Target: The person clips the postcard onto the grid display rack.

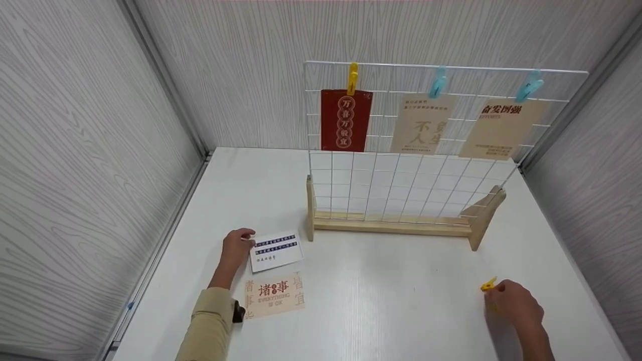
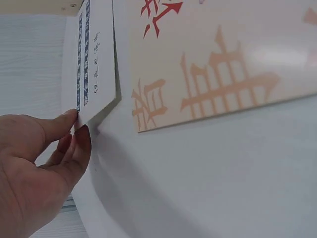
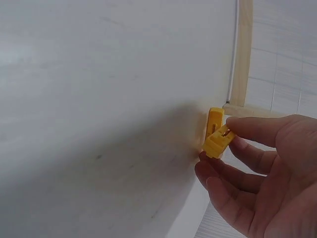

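My left hand pinches a white card by its left edge between thumb and fingers. Blue bands of lettering and a handwritten line mark the card, which is tilted up off the table in the left wrist view. Just below it lies a beige card with red characters. Over on the right, my right hand pinches a yellow clothespin between thumb and fingertips, low over the table. Another yellow piece shows directly behind; whether it is a second clothespin, I cannot tell.
A white wire grid stands upright in a wooden base. From it hang a red card under a yellow clothespin, and two beige cards under blue clothespins. Grey wood-grain panels enclose the white table.
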The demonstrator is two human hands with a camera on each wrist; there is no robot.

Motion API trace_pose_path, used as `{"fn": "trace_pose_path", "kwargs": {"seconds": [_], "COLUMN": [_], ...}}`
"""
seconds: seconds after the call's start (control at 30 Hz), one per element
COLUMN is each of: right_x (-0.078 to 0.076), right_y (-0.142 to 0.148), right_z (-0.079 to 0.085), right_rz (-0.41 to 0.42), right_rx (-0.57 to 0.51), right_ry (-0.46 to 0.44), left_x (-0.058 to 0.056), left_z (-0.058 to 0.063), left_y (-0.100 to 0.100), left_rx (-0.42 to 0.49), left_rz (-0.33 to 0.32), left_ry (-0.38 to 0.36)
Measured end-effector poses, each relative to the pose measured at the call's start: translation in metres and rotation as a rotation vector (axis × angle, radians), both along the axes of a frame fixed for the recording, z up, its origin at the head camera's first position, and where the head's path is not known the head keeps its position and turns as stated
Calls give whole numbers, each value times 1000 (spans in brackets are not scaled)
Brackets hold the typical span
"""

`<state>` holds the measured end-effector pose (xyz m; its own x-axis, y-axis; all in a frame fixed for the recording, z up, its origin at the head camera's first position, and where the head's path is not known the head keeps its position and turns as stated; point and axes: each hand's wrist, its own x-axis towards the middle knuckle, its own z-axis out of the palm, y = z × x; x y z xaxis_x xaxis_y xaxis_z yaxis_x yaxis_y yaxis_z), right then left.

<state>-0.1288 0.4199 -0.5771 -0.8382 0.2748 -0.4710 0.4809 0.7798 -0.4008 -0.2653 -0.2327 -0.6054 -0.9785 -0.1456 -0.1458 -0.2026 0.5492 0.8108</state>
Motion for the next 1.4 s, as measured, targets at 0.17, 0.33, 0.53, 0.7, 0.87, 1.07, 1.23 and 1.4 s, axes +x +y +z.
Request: {"fn": "trace_pose_path", "kwargs": {"seconds": [0.17, 0.33, 0.53, 0.7, 0.87, 1.07, 1.23, 1.4], "right_x": [0, 0, 0, 2, 3, 2, 1, -2], "right_y": [-2, -5, -6, -5, -8, -13, -16, -19], "right_z": [0, 1, 2, 0, 0, 2, 2, 2], "right_rz": [28, 32, 28, 46, 37, 32, 66, 83], "right_rx": [-39, -39, -44, -30, -32, 11, 45, 5], "right_ry": [32, 55, 75, 102, 123, 118, 168, 185], "left_x": [0, 1, 3, 6, 7, 7, 9, 11], "left_z": [4, 11, 17, 16, 22, 29, 31, 31], "left_y": [-2, -2, -1, -1, 3, 9, 12, 14], "left_rx": [31, 121, 225, 283, 309, 335, 368, 409], "left_rz": [22, 63, 84, 69, 60, 60, 38, 12], "left_ry": [26, 20, 2, -7, -35, -61, -53, -48]}}
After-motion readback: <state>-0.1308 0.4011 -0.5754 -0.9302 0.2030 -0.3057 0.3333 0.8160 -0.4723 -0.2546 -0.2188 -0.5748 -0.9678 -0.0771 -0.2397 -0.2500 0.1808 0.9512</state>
